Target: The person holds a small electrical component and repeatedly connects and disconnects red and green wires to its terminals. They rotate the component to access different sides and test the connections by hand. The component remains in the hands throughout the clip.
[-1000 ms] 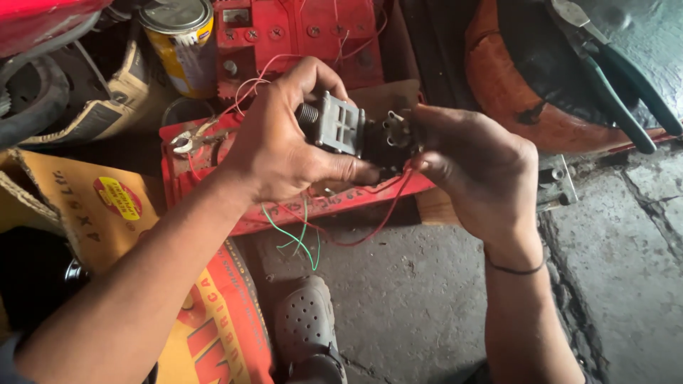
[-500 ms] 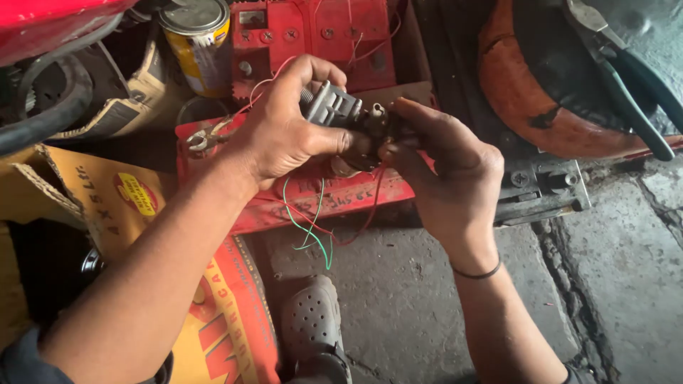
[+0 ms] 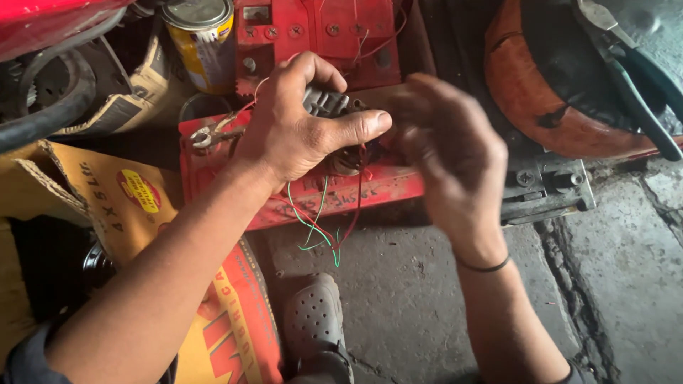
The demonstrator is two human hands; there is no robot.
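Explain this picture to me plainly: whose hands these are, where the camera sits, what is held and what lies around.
The camera is worn on a person's head and looks down at their own two bare hands. The left hand grips a small grey ribbed plastic electrical part trailing thin red and green wires. The right hand, blurred, is at the same part; whether it grips is unclear. Beneath lies a red metal battery box. A yellow tin can stands behind, a yellow cardboard carton lies left, and a grey perforated clog is below.

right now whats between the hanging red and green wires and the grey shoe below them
Head view: only bare, stained concrete floor shows between the wire ends under the left hand and the grey perforated shoe.
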